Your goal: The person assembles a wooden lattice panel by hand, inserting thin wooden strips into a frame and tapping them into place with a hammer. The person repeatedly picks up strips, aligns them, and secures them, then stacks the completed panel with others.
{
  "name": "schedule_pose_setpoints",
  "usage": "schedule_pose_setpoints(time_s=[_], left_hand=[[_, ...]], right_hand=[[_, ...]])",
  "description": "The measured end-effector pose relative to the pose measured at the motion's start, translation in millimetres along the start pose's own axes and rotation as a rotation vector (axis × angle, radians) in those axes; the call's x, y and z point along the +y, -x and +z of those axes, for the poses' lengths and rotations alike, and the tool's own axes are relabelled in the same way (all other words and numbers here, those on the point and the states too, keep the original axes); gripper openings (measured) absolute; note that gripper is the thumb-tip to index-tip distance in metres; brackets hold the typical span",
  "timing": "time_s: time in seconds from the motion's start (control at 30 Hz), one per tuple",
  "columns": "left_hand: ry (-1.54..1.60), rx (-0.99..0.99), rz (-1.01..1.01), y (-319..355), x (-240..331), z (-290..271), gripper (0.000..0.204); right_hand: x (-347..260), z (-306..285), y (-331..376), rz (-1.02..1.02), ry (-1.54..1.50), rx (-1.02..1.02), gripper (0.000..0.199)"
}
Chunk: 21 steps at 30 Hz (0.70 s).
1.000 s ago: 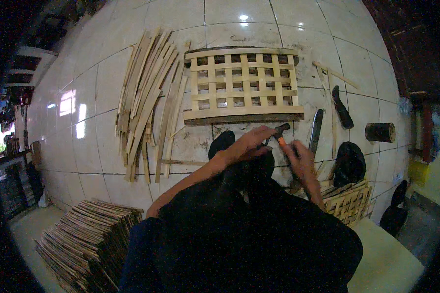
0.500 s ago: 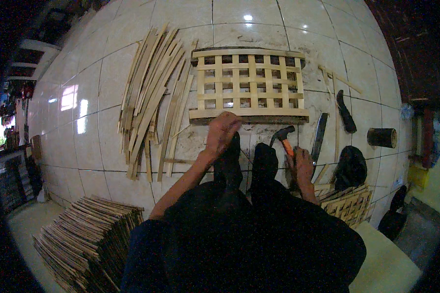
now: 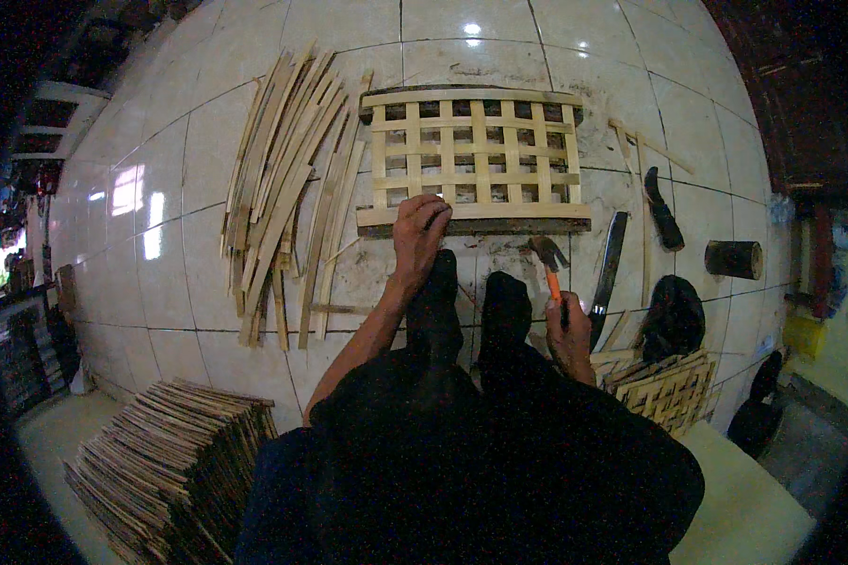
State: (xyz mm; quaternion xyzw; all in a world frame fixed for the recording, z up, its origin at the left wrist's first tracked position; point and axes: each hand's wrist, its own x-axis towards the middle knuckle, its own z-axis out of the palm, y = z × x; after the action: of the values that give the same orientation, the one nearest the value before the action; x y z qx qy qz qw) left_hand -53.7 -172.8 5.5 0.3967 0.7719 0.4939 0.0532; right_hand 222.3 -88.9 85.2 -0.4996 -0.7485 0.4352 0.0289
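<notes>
A woven lattice panel of pale bamboo strips (image 3: 481,153) lies on the floor in front of my feet, with dark wooden bars under its far and near edges. My left hand (image 3: 420,231) is at the near edge strip, left of its middle. Its thumb and fingertips are pinched together there; whatever is between them is too small to make out. In my right hand (image 3: 569,331) is a hammer with an orange handle (image 3: 553,284). The hammer's head points away from me, a little short of the panel's near bar and apart from it.
Loose bamboo strips (image 3: 278,179) lie left of the panel. A large stack of panels (image 3: 174,461) stands at the near left. To the right are a long blade (image 3: 612,268), a dark curved tool (image 3: 663,209), a dark cylinder (image 3: 733,259), a black bundle (image 3: 674,315) and more woven panels (image 3: 669,395).
My left hand has shifted forward onto the near strip, its fingers now pinched. The right hand has come slightly left and back, and the hammer's head has turned.
</notes>
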Motion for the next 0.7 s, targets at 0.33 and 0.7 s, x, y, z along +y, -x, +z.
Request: schedule_pose_setpoints(time_s=[0.33, 0.7], left_hand=[[0.044, 0.074, 0.025, 5.6, -9.5, 6.5, 0.013], [-0.001, 0.072, 0.086, 6.5, -17.7, 12.2, 0.02]], right_hand=[[-59.2, 26.4, -34.5, -0.176, 0.014, -0.228, 0.031], [-66.3, 47.3, -59.3, -0.263, 0.148, -0.231, 0.024]])
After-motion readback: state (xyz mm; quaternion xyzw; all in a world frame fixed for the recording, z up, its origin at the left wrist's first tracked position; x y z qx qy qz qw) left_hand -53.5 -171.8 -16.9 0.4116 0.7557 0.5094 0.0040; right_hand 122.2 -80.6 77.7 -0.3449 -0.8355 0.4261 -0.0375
